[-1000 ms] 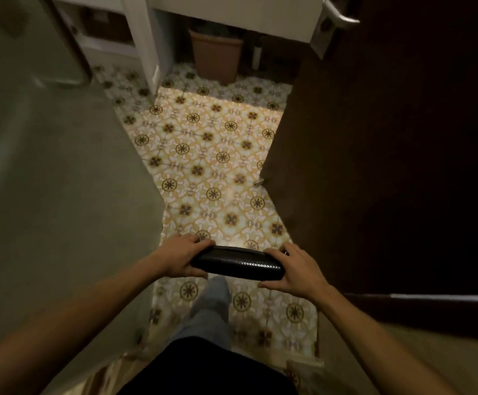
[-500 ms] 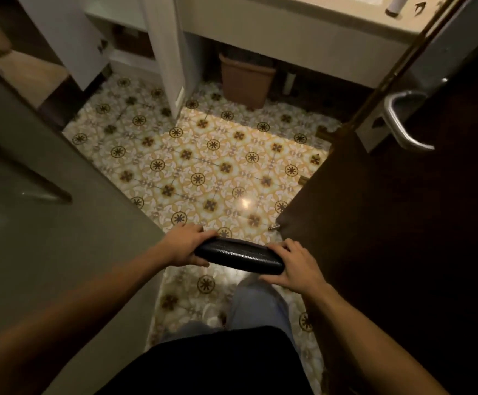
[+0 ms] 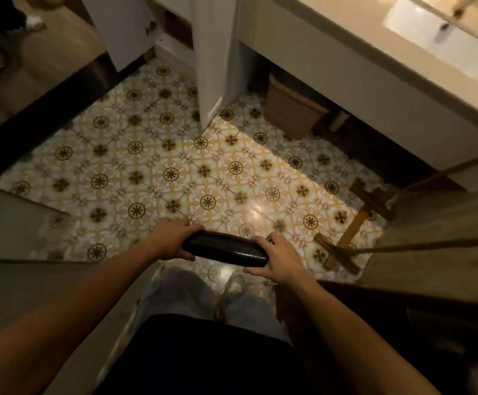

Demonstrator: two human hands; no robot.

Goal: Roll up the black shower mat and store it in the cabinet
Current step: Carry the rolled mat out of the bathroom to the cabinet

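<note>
The black shower mat [image 3: 224,249] is rolled into a tight tube and held level in front of my waist, above the patterned tile floor. My left hand [image 3: 169,240] grips its left end and my right hand [image 3: 274,259] grips its right end. A white cabinet [image 3: 217,52] stands ahead under the counter, with an open white door [image 3: 121,29] at the upper left showing a dark shelf space behind it.
A brown waste bin [image 3: 292,109] sits under the white counter with the sink [image 3: 443,44]. A wooden piece [image 3: 354,226] lies on the floor at right. A grey wall [image 3: 7,223] stands at left, a dark door [image 3: 431,323] at right.
I have moved forward through the doorway into the room with the mat held in both hands. The cabinet, bin and counter are now closer and the door has slid off to the right.
</note>
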